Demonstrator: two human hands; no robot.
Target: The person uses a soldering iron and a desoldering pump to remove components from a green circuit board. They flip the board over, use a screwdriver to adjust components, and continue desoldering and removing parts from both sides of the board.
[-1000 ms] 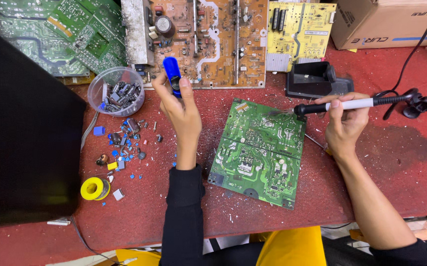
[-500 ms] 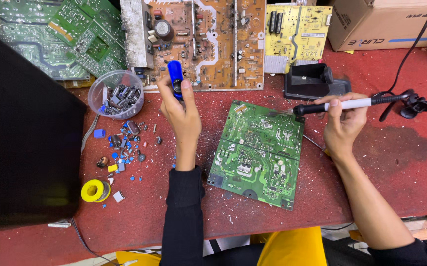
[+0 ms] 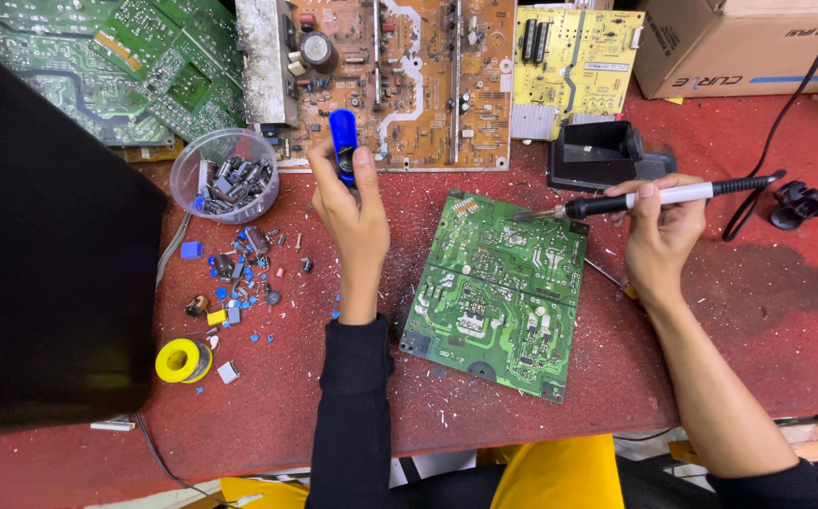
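We see a green circuit board (image 3: pixel 498 292) lying solder side up, slightly tilted, in the centre of the frame on a red, dusty workbench (image 3: pixel 739 311). Just above its upper right corner our right hand (image 3: pixel 659 231) is closed around the pale handle of a soldering iron (image 3: pixel 649 198), which lies nearly level across the picture, its dark grip and metal tip pointing left and hovering at the board's top edge. A black cord runs from the iron's back end toward the upper right. To the left of the board our left hand (image 3: pixel 352 212), in a black sleeve, is closed around a blue desoldering pump (image 3: pixel 343 151) held upright, the thumb against its side; the pump's top overlaps the lower edge of a brown circuit board (image 3: pixel 409 85) at the top centre of the frame.

Beside that brown board, a yellow circuit board (image 3: pixel 574 61) sits to the right and several green boards (image 3: pixel 116 66) to the upper left. A black soldering iron stand (image 3: pixel 602 155) rests just above the right hand. A cardboard box (image 3: pixel 739 42) fills the upper right corner. At the left, a clear plastic cup (image 3: pixel 225 174) holds removed capacitors, loose blue and yellow components (image 3: pixel 239 278) lie scattered below it, and a yellow spool of solder wire (image 3: pixel 181 360) sits lower left beside a large black panel (image 3: pixel 41 273).
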